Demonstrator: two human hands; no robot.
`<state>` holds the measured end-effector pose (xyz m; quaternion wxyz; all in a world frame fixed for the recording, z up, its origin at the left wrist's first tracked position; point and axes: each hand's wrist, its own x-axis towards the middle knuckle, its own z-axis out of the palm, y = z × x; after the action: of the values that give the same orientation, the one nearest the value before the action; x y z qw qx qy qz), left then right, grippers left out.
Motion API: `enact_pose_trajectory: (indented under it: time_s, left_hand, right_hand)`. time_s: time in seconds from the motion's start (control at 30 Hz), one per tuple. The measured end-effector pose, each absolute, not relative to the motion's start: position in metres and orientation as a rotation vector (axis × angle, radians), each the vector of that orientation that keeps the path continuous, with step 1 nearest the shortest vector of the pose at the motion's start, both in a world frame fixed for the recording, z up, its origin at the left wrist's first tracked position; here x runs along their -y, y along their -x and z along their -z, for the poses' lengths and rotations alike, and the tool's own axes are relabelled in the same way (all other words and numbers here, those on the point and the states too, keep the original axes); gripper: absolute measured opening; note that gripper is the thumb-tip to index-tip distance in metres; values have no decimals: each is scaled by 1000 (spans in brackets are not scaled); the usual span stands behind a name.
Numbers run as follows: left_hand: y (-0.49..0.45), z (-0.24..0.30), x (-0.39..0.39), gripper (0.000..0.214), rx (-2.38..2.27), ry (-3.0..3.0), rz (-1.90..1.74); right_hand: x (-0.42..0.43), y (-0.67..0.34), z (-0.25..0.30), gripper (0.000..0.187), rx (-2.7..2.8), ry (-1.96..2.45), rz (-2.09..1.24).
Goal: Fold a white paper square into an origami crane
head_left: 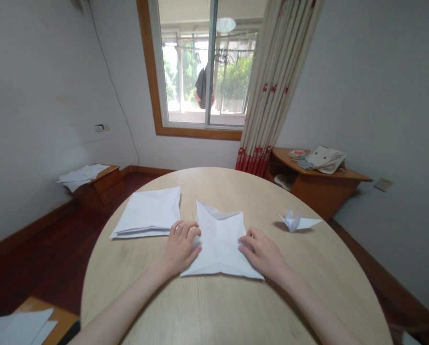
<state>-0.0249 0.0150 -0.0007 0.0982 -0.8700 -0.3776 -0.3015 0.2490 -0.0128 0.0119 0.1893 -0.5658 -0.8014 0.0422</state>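
A creased white sheet of paper (220,244) lies in front of me on the round table, its edges and corners lifting a little. My left hand (182,244) has its fingers curled at the sheet's left edge, thumb toward the paper. At the opposite edge, my right hand (261,249) pinches the paper between thumb and fingers. Left of the sheet rests a stack of creased white paper (146,208), close to my left hand's knuckles. A folded paper crane (295,222) stands on the table to the right, apart from both hands.
The round wooden table (229,311) fills the foreground. Papers lie on a small drawer cabinet (108,187) at left and on a surface (16,328) at lower left. A corner desk (318,187) holds a cloth bag (327,159). Behind are a window and a curtain (272,86).
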Motion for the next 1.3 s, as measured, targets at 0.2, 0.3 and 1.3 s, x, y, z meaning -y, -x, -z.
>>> enact_pose_trajectory:
  time_s: [0.2, 0.3, 1.3]
  left_hand:
    - [24, 8, -19, 40, 845, 2785, 636]
    - [24, 13, -20, 43, 785, 2850, 557]
    - [28, 9, -23, 24, 1113, 3105, 1019]
  right_hand:
    - [10, -241, -1, 21, 2395, 1467, 201]
    - [11, -240, 2, 31, 2403, 1453, 285]
    - [0, -265, -3, 24, 2276, 1373, -488]
